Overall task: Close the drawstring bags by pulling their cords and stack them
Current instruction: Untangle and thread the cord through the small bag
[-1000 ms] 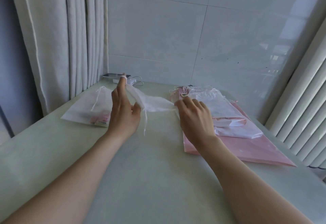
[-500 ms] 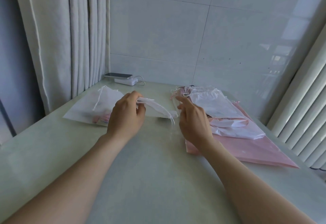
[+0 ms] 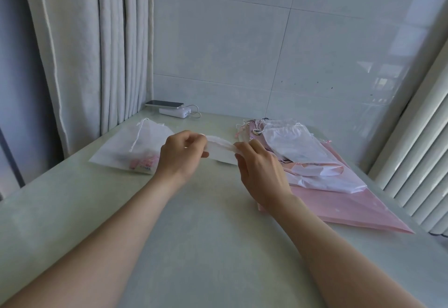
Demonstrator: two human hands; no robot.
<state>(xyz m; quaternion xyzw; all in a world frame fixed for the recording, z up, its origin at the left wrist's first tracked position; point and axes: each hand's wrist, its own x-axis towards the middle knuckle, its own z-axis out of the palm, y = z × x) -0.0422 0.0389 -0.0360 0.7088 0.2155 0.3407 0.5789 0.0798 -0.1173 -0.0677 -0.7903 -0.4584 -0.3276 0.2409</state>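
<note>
Hands drawn closer together now, white bag (image 3: 221, 149) bunched between them, just left of pink pile (image 3: 339, 201). Bag's long axis runs hand to hand. My left hand (image 3: 180, 160) pinches one end, right hand (image 3: 261, 169) pinches other, knuckles up. Closed bag (image 3: 126, 150) lies further left of pile; left hand nearer it, I reckon.

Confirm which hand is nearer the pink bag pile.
Right. The right hand is just beside the pink bag pile; the left hand is farther left, past the white bag both pinch.

Both hands (image 3: 219, 157) pinch a white drawstring bag (image 3: 221, 151) above the table (image 3: 206, 223).
</note>
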